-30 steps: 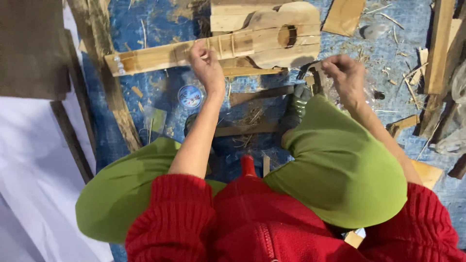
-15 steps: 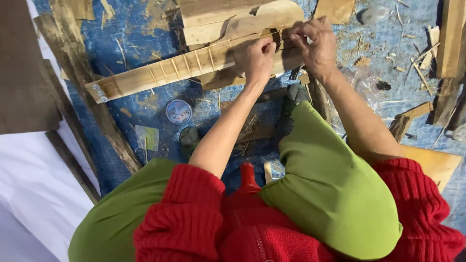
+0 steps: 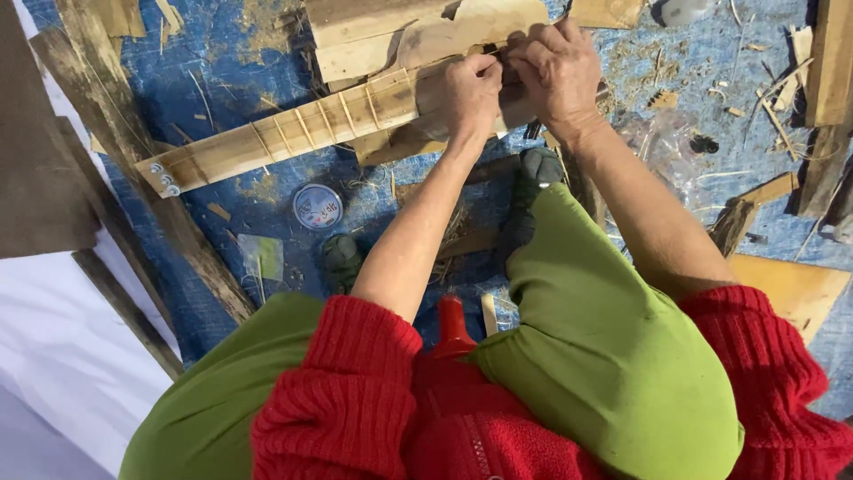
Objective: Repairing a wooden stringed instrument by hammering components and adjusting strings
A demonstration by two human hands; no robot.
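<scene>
Nearest are the red knitted sleeves [image 3: 338,391] and green trouser knees [image 3: 613,356] of a seated person, with a red bottle cap [image 3: 451,322] between them. Just beyond, on the blue tarp [image 3: 222,98], lie a small round tin [image 3: 317,206] and a pale square scrap [image 3: 260,258]. Farther out, both arms reach to a rough wooden guitar-shaped instrument [image 3: 293,138], its fretted neck pointing left with metal pegs at the end. The left hand [image 3: 471,93] and right hand [image 3: 555,76] sit close together, fingers curled and pressed on the instrument where neck meets body. Wooden offcuts [image 3: 826,62] lie far right.
</scene>
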